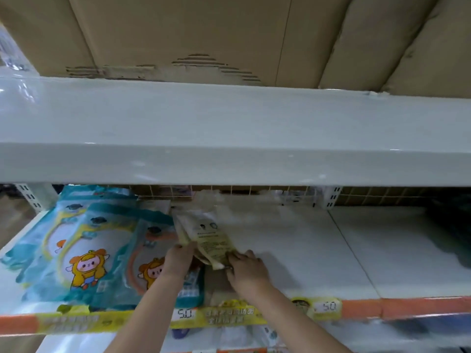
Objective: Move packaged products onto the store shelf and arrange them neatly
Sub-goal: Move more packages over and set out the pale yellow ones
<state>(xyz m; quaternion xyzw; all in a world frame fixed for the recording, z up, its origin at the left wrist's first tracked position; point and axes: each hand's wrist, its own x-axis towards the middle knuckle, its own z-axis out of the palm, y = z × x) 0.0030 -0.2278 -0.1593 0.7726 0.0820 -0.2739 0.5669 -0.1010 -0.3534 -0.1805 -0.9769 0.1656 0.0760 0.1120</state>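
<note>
Both hands hold a pale packet (pixel 209 238) over the white shelf (pixel 318 250): the left hand (pixel 178 261) grips its left edge, the right hand (pixel 246 266) seemingly pinches its lower corner. Teal cartoon packs (pixel 84 253) crowd its left; bare shelf runs rightward.

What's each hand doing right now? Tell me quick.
Left hand: fingers curled on the pale packets, holding them.
Right hand: gripping the same packets at their lower end.
</note>
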